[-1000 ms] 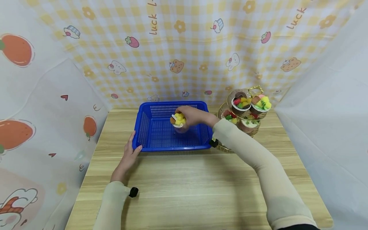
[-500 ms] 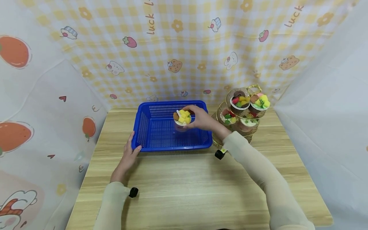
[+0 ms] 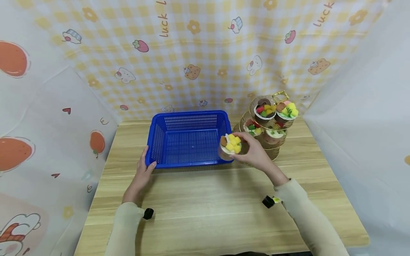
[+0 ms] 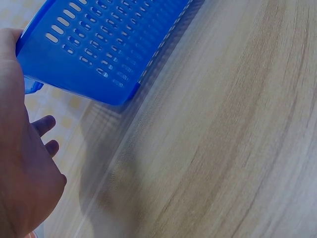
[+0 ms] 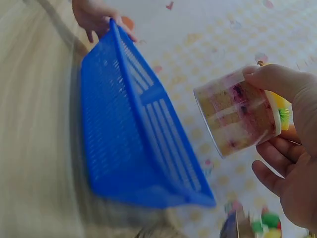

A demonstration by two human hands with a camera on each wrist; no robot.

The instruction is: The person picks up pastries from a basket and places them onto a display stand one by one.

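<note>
My right hand point(image 3: 254, 154) grips a clear dessert cup point(image 3: 230, 147) over the right front corner of the blue plastic basket point(image 3: 189, 164). Yellow cubes, a brown piece and a white stick top the cup. The right wrist view shows cake layers through the wall of the tilted cup point(image 5: 237, 111), with the thumb on one side and fingers on the other. At the basket's left front corner, my left hand point(image 3: 141, 177) holds the rim between thumb and index finger. In the left wrist view, the other fingers point(image 4: 44, 125) hang beside the basket's perforated wall point(image 4: 94, 44).
Behind my right hand stands a tiered stand with a gold handle point(image 3: 280, 95). Its upper tier bears a chocolate dessert cup point(image 3: 264, 109) and a yellow-topped one point(image 3: 286, 112); more cups sit below. The wooden table point(image 3: 205, 209) meets a checked cloth point(image 3: 179, 53) at the back.
My right hand has lifted the dessert cup from inside the basket and carried it right and toward me, to the basket's right front corner. The left hand stays at its corner.
</note>
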